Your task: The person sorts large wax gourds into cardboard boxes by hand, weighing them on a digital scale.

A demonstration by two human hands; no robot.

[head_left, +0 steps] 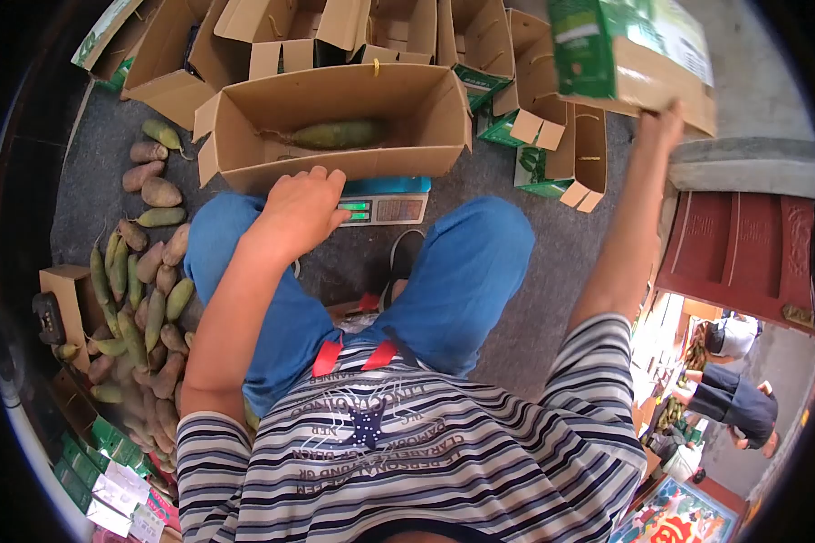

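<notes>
My right hand (663,129), raised at the upper right, grips the lower edge of a green and brown cardboard box (656,77), which is slightly blurred. Over on the left, my left hand (306,208) rests by the near wall of an open cardboard carton (335,167), thumb spread from the fingers and nothing visible in it. The carton sits on a digital scale (398,208) whose green display is lit beside my thumb. Inside the carton lies one long green radish (340,135).
Open cartons (403,32) line the far side, and smaller ones (589,149) stand at the right. Green and reddish radishes (154,308) are heaped on the floor at the left. Other people (738,398) are beyond a red door (743,244) at the lower right.
</notes>
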